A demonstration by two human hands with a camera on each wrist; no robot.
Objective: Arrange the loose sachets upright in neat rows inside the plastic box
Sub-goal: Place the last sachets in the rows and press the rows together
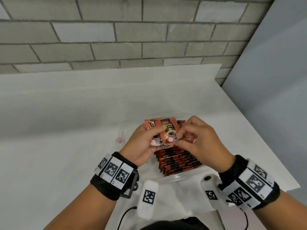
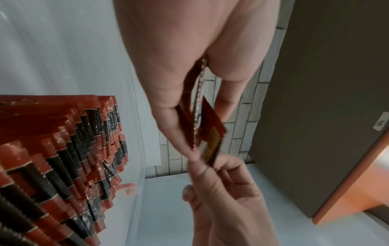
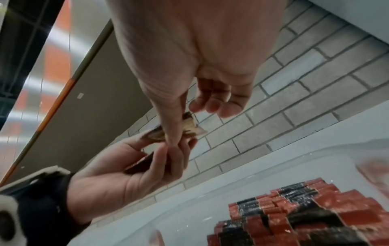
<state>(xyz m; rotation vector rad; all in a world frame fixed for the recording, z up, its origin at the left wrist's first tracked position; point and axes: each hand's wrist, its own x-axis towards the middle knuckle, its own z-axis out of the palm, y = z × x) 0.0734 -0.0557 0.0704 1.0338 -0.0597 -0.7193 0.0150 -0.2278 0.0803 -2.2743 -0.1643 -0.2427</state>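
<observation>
Both hands meet above a clear plastic box on the bench.
The clear plastic box (image 1: 181, 177) stands on the white bench (image 1: 66, 122), which runs back to a grey brick wall (image 1: 116, 34). Rows of upright red-and-black sachets (image 1: 178, 161) fill the box. Above them, the left hand (image 1: 143, 143) is on the left and the right hand (image 1: 199, 138) on the right, with two loose red coffee sachets (image 1: 163, 132) between them.

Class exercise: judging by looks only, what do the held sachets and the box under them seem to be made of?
Sachets: probably glossy printed foil or plastic film; they look thin, with shiny glints and serrated sealed edges. Box: clear, smooth, seemingly rigid plastic; the rows of sachets and the white table show through its walls.
</observation>
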